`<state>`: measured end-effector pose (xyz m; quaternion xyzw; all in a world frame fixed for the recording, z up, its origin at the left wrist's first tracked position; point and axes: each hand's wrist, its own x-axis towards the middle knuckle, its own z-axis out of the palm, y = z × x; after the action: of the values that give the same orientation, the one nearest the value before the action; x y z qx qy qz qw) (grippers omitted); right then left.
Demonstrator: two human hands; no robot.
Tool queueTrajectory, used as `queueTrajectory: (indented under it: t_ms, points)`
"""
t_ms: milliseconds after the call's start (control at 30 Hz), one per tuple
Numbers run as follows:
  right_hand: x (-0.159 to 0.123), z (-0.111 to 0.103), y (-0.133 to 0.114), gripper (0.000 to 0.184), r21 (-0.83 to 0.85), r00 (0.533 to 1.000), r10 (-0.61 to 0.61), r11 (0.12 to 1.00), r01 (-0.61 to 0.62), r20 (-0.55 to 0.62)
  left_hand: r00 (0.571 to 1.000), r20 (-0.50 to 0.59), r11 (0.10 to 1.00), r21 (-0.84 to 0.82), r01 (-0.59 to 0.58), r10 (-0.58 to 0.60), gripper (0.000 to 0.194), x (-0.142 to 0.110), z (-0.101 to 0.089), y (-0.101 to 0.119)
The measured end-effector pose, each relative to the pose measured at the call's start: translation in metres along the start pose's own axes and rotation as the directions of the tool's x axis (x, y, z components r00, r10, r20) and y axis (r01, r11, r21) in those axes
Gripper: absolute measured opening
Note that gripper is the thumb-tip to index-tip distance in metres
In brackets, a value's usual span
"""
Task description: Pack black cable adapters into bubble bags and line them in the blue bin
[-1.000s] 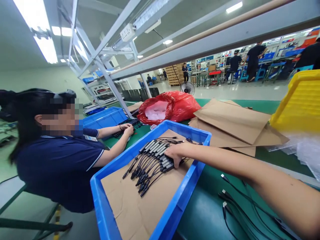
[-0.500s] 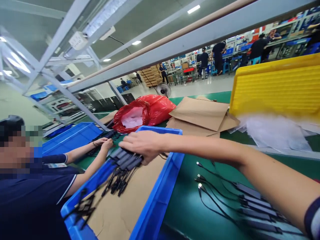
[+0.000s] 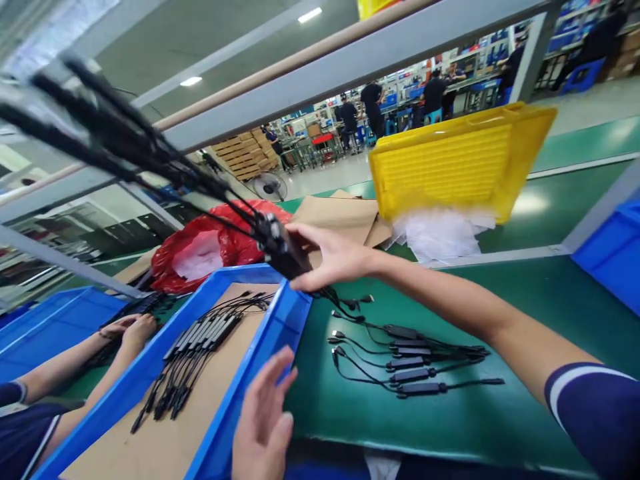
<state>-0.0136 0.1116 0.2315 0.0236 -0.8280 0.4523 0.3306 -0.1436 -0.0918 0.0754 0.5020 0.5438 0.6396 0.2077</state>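
Observation:
My right hand [image 3: 330, 257] is closed round a bundle of black adapter cables [image 3: 150, 150], held up above the far right corner of the blue bin [image 3: 280, 320]. The loose ends swing up and to the left, towards the camera. My left hand [image 3: 263, 420] is open, fingers together, beside the bin's right wall at the bottom of the view. A row of black adapter cables [image 3: 200, 337] lies on the cardboard liner [image 3: 150, 440] inside the bin. Several more black cables [image 3: 410, 353] lie on the green table to the right.
A co-worker's hands [image 3: 127, 330] rest on black parts left of the bin. Behind stand a red plastic bag [image 3: 200, 250], cardboard sheets [image 3: 335, 213] and a tilted yellow crate [image 3: 450, 160] over white plastic bags [image 3: 440, 233]. Blue bins sit at far left [image 3: 45, 320] and far right [image 3: 610, 253].
My right hand has lifted a bundle of cables out of the bin and swung it up. My left hand has come into view. The view has turned to the right.

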Motion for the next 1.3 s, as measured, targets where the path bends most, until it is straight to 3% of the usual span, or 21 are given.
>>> queueTrajectory:
  t_ms: [67,167,333,433,500,567,633,700,733,833,967,1033,1133,1300]
  points:
    - [-0.033,0.005,0.006,0.064,0.011,0.996,0.089,0.996,-0.089,-0.001,0.997,0.016,0.992,-0.103,-0.074,0.076,0.061,0.037,0.026,0.014]
    - [-0.072,0.013,0.013,0.058,-0.059,0.985,0.173,0.983,-0.174,-0.021,0.977,0.176,0.974,-0.209,-0.083,0.121,0.073,0.081,0.069,0.025]
    - [-0.107,0.013,0.020,0.064,-0.181,0.955,0.273,0.940,-0.290,-0.115,0.966,0.258,0.957,-0.279,0.079,-0.005,0.063,0.092,0.117,0.016]
    - [-0.124,0.007,0.020,0.077,-0.308,0.949,0.296,0.898,-0.315,-0.107,0.968,0.228,0.935,-0.309,0.176,-0.106,0.052,0.094,0.125,0.008]
    - [-0.142,0.005,0.020,0.090,-0.432,0.930,0.333,0.824,-0.366,-0.152,0.977,0.177,0.930,-0.324,0.172,-0.119,0.048,0.106,0.123,0.005]
    - [-0.168,0.008,0.024,0.091,-0.503,0.887,0.422,0.735,-0.455,-0.186,0.995,0.092,0.962,-0.266,0.053,-0.029,0.048,0.126,0.116,0.003]
    - [-0.199,0.016,0.035,0.092,-0.535,0.814,0.555,0.641,-0.550,-0.171,0.992,0.013,0.979,-0.163,-0.121,0.125,0.056,0.150,0.108,0.003]
    - [-0.230,0.030,0.051,0.104,-0.587,0.730,0.673,0.546,-0.598,-0.118,0.977,0.052,0.978,-0.035,-0.206,0.207,0.068,0.175,0.106,0.003]
    - [-0.243,0.038,0.059,0.111,-0.624,0.697,0.710,0.501,-0.599,-0.100,0.962,0.128,0.966,0.064,-0.252,0.242,0.073,0.186,0.109,0.002]
    - [-0.268,0.063,0.080,0.120,-0.727,0.676,0.728,0.401,-0.557,-0.116,0.843,0.460,0.818,0.346,-0.459,0.279,0.080,0.204,0.134,-0.011]
    - [-0.276,0.086,0.087,0.103,-0.771,0.718,0.679,0.370,-0.518,-0.156,0.636,0.771,0.660,0.454,-0.599,0.046,0.073,0.195,0.185,-0.052]
    - [-0.277,0.092,0.084,0.092,-0.775,0.737,0.659,0.385,-0.501,-0.150,0.544,0.835,0.623,0.472,-0.624,-0.089,0.074,0.182,0.203,-0.075]
    - [-0.278,0.095,0.081,0.088,-0.776,0.757,0.636,0.397,-0.489,-0.151,0.440,0.867,0.601,0.485,-0.635,-0.234,0.076,0.161,0.213,-0.099]
    - [-0.277,0.096,0.081,0.088,-0.780,0.759,0.633,0.394,-0.486,-0.152,0.368,0.887,0.628,0.459,-0.629,-0.279,0.072,0.138,0.204,-0.100]
